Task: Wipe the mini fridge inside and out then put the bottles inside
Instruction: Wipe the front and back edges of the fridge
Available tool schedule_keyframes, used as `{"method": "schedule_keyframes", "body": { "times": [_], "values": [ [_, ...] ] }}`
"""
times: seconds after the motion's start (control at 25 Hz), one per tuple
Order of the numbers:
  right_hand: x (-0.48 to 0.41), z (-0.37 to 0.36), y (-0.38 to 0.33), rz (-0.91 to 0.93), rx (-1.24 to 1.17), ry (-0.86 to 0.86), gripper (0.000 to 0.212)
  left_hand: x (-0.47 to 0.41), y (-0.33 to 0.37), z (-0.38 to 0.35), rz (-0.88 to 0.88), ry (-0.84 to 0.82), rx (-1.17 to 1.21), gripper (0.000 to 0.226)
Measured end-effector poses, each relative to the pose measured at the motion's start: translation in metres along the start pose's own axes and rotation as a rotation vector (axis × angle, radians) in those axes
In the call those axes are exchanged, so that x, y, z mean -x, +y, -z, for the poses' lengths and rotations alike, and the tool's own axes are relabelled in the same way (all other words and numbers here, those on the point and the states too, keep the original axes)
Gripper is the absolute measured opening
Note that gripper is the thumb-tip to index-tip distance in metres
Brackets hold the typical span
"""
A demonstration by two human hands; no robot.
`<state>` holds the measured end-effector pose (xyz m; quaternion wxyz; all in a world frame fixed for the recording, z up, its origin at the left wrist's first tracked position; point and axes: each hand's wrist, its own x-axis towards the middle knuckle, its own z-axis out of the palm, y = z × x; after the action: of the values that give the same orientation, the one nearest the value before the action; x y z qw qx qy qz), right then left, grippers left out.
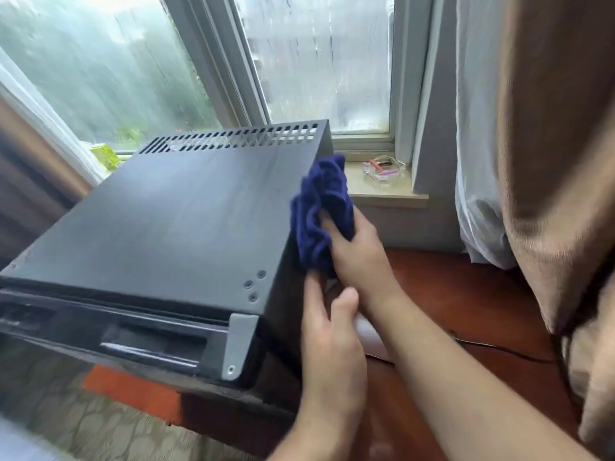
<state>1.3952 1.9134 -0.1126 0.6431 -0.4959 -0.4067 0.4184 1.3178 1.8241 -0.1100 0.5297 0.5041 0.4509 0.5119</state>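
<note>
I count one black mini fridge on a red-brown wooden top under a wet window, one blue cloth bunched in the right hand against its upper right edge, the left hand straight-fingered just below, and a beige curtain to the right.

Glass tray on windowsill

Both arms are bare and reach forward from the lower right. The right hand is farther out. Its fingers are curled round a bunched blue cloth. The left hand is just below it, with its fingers straight and pointing ahead and its thumb sticking up. Its fingertips come right up to the bottom of the cloth.
</note>
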Motion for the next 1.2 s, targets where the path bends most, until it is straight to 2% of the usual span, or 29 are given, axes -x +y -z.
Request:
{"method": "schedule_keyframes", "body": {
  "times": [0.08,0.16,0.28,0.32,0.44,0.56,0.68,0.84,0.92,1.2],
  "values": [
    [0.029,0.001,0.027,-0.111,-0.015,0.009,0.010,0.023,-0.021,0.013,0.089,-0.006,-0.087,0.058],
    [0.058,0.006,0.053,-0.224,0.017,0.017,0.014,0.040,-0.040,0.025,0.228,-0.016,-0.188,0.054],
    [0.088,0.012,0.079,-0.390,0.034,0.019,0.020,0.052,-0.071,0.037,0.397,-0.060,-0.282,0.090],
    [0.092,0.013,0.082,-0.423,0.050,0.016,0.021,0.053,-0.078,0.039,0.412,-0.077,-0.296,0.095],
    [0.084,0.011,0.077,-0.407,0.018,0.029,0.014,0.045,-0.065,0.040,0.363,-0.065,-0.316,0.085],
    [0.049,0.003,0.045,-0.270,-0.070,0.063,0.009,0.024,-0.030,0.033,0.166,-0.060,-0.349,0.059],
    [0.005,0.003,0.006,-0.122,-0.116,0.032,0.007,-0.006,0.003,0.014,0.043,-0.027,-0.254,0.031],
    [-0.041,0.011,0.004,-0.140,-0.086,0.005,0.009,-0.046,0.005,-0.017,0.065,0.049,-0.196,0.029],
    [-0.065,0.017,0.016,-0.193,-0.073,0.017,0.012,-0.070,-0.005,-0.032,0.099,0.087,-0.236,0.036],
    [-0.118,0.046,0.126,-0.458,0.012,0.074,0.015,-0.141,-0.099,-0.057,0.396,0.129,-0.330,0.060]
  ]
}}
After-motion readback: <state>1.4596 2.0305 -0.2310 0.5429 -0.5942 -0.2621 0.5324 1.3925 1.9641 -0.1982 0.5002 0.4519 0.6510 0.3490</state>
